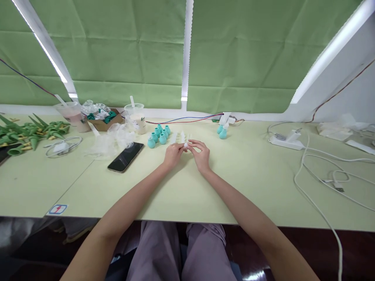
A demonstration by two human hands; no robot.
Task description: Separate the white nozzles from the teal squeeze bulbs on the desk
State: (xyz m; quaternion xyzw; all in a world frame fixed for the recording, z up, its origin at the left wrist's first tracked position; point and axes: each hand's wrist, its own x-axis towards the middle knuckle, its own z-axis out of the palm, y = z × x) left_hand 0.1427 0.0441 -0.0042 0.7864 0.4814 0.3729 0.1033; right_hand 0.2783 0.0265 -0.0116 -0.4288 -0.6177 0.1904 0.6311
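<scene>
Both of my hands meet over the middle of the table, fingertips pinched around a small white rounded piece (pixel 185 145). My left hand (pixel 173 154) grips it from the left, and my right hand (pixel 200 156) from the right; the fingers cover much of it. Just beyond my fingers lie several small white strips (pixel 183 136), partly hidden. Left of them stands a cluster of small turquoise vase-shaped pieces (pixel 162 138), with openings on top. Farther right, apart from that cluster, sit turquoise pieces with white tips (pixel 223 134).
A black phone (pixel 125 157) lies left of my forearms. Behind it are crumpled clear plastic bags (pixel 113 138), a drink cup (pixel 136 117) and a cardboard box (pixel 105 124). Green spiky pieces (pixel 32 130) pile up far left. A power strip (pixel 286 141) and white cables (pixel 304 164) occupy the right.
</scene>
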